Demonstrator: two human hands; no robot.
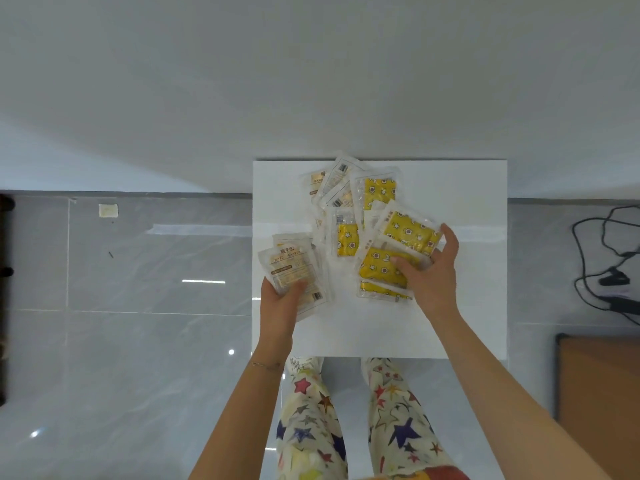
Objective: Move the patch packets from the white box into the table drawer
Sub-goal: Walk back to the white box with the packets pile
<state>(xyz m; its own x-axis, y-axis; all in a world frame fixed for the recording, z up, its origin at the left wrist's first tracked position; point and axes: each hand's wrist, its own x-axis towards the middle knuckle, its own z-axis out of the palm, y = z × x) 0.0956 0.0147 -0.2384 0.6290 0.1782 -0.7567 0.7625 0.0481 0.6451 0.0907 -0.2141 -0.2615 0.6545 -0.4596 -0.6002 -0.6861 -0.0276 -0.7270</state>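
Several patch packets lie spread over a white square table top (pixel 467 306). My left hand (pixel 280 303) grips a small stack of pale beige packets (pixel 291 268) at the table's left edge. My right hand (pixel 429 271) rests on a pile of yellow star-print packets (pixel 381 268), with its fingers curled around the top ones (pixel 410 233). More packets (pixel 346 192), clear and yellow, lie in a loose heap toward the back. I see no white box and no drawer.
The table stands against a white wall (pixel 311 81) on a grey tiled floor (pixel 138 306). Black cables (pixel 609 271) trail on the floor at the right, by a brown board (pixel 599 393). My legs in star-print trousers (pixel 398 420) are below the table's front edge.
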